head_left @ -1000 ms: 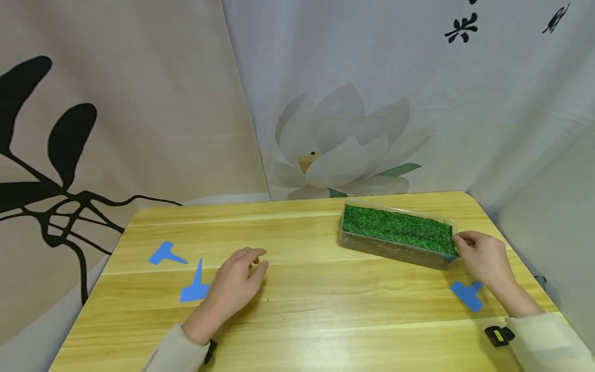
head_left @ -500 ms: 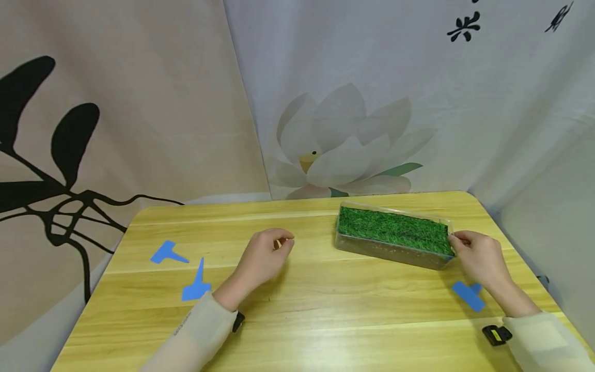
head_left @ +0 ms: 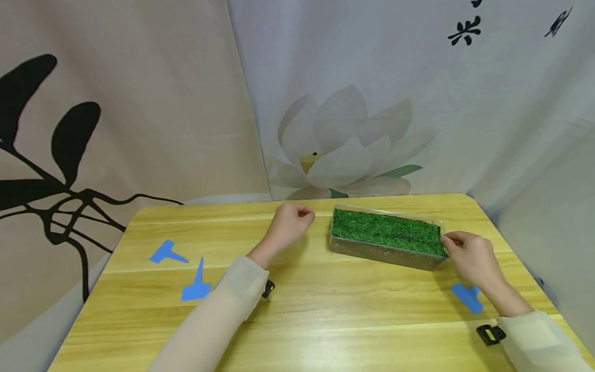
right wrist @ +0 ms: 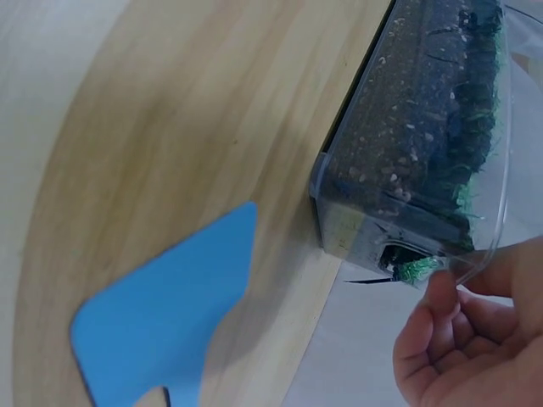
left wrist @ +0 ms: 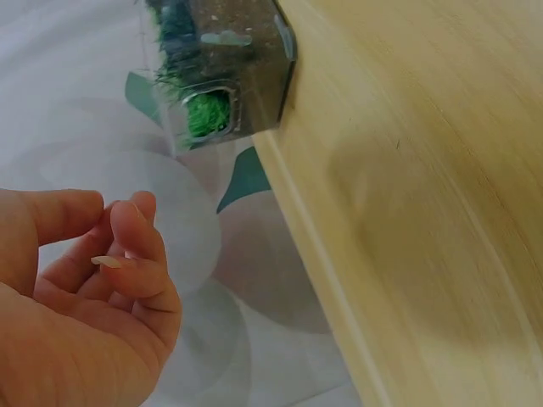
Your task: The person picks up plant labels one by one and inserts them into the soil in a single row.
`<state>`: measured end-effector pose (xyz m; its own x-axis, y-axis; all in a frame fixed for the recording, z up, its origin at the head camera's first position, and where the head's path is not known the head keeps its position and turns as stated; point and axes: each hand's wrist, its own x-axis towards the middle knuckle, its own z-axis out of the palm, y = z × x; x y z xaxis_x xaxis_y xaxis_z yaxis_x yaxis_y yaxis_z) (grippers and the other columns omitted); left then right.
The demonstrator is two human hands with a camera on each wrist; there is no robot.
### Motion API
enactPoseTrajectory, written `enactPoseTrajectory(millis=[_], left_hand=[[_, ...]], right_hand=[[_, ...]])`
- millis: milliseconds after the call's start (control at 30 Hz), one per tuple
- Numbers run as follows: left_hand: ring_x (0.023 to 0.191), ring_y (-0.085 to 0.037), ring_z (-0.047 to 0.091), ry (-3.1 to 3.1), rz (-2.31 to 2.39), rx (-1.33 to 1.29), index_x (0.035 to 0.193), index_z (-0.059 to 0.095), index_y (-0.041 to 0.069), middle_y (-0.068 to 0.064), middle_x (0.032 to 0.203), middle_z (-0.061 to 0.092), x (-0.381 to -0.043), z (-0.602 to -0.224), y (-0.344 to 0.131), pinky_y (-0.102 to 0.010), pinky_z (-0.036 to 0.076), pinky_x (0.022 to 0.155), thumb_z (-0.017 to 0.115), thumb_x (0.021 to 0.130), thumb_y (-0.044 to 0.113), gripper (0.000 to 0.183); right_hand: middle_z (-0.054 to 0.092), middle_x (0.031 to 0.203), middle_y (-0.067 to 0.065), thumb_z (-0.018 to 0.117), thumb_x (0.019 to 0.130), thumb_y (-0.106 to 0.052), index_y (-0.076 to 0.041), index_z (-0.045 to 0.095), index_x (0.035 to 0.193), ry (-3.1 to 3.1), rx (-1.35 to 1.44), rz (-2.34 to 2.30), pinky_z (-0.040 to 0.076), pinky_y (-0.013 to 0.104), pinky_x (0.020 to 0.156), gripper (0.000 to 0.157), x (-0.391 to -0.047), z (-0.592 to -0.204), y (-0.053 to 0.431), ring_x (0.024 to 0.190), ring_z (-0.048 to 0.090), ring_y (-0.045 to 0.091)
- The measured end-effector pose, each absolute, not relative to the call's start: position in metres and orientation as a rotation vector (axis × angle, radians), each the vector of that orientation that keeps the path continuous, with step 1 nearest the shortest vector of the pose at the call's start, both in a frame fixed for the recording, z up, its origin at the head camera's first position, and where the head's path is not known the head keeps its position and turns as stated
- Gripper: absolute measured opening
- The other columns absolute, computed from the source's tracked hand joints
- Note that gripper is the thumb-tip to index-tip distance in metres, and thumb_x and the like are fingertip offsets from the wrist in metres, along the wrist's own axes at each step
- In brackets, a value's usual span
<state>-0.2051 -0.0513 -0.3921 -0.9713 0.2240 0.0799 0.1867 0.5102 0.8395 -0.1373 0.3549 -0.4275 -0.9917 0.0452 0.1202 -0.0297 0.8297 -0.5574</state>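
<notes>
The box (head_left: 381, 253) of grass (head_left: 386, 230) sits toward the back right of the bench (head_left: 334, 310), slightly askew. The right hand (head_left: 474, 258) pinches its clear rim at the right end (the thumb's contact seems firm, though partly hidden). The left hand (head_left: 288, 225), released and loosely curled, hangs near the left end. Two blue tags (head_left: 196, 289) lie farther left; a third tag (head_left: 466, 298) lies near the right hand.

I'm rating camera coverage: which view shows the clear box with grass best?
The head view: it frames nearly the whole box, grass included. The left wrist view catches only one end and some side; the right wrist view, the opposite end and more side, both cropped.
</notes>
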Motion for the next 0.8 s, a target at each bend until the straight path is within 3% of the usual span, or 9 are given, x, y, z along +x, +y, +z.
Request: enactPoseTrajectory(millis=[133,267,367,600,700,800], left_hand=[[0.052,-0.013,0.042,2.670,1.479,0.349,0.082,0.077,0.005,0.000,0.060,0.056,-0.212,-0.396,-0.042,-0.028,0.041,0.059,0.062,0.104,0.011,0.027],[0.050,-0.012,0.042,2.656,1.437,0.322,0.082,0.078,0.004,-0.014,0.071,0.070,-0.218,-0.403,-0.033,-0.028,0.041,0.058,0.063,0.105,0.012,0.029],[0.049,-0.011,0.041,2.637,1.401,0.303,0.083,0.077,0.000,-0.019,0.076,0.071,-0.220,-0.407,-0.028,-0.027,0.040,0.056,0.063,0.105,0.016,0.031],[0.047,-0.011,0.036,2.594,1.376,0.249,0.085,0.075,-0.007,0.002,0.054,0.049,-0.225,-0.415,-0.019,-0.027,0.034,0.049,0.067,0.105,0.025,0.039],[0.048,-0.011,0.036,2.575,1.379,0.250,0.085,0.072,-0.009,0.000,0.056,0.050,-0.224,-0.417,-0.016,-0.027,0.033,0.049,0.066,0.106,0.026,0.041],[0.049,-0.013,0.037,2.564,1.379,0.264,0.082,0.070,-0.004,-0.011,0.065,0.062,-0.224,-0.417,-0.016,-0.028,0.035,0.051,0.064,0.107,0.025,0.039]], right_hand=[[0.073,0.104,0.027,0.056,0.110,-0.020,0.013,0.068,0.122,-2.881,-0.005,0.881,0.049,0.029,0.058,0.037,-0.138,-0.427,0.355,0.076,0.065,0.020],[0.073,0.106,0.027,0.056,0.110,-0.021,0.013,0.068,0.124,-2.890,0.005,0.895,0.049,0.030,0.058,0.038,-0.138,-0.426,0.356,0.076,0.065,0.020],[0.073,0.107,0.027,0.056,0.110,-0.021,0.013,0.067,0.125,-2.891,0.018,0.908,0.049,0.030,0.059,0.039,-0.139,-0.425,0.356,0.077,0.065,0.023],[0.072,0.106,0.027,0.055,0.110,-0.020,0.013,0.066,0.126,-2.894,0.038,0.933,0.050,0.030,0.059,0.038,-0.139,-0.426,0.354,0.078,0.066,0.025],[0.072,0.107,0.027,0.055,0.111,-0.020,0.013,0.066,0.126,-2.893,0.043,0.935,0.050,0.031,0.060,0.038,-0.138,-0.427,0.352,0.078,0.065,0.023],[0.072,0.107,0.026,0.055,0.110,-0.020,0.013,0.066,0.126,-2.890,0.049,0.935,0.050,0.031,0.060,0.037,-0.138,-0.427,0.351,0.079,0.065,0.022]])
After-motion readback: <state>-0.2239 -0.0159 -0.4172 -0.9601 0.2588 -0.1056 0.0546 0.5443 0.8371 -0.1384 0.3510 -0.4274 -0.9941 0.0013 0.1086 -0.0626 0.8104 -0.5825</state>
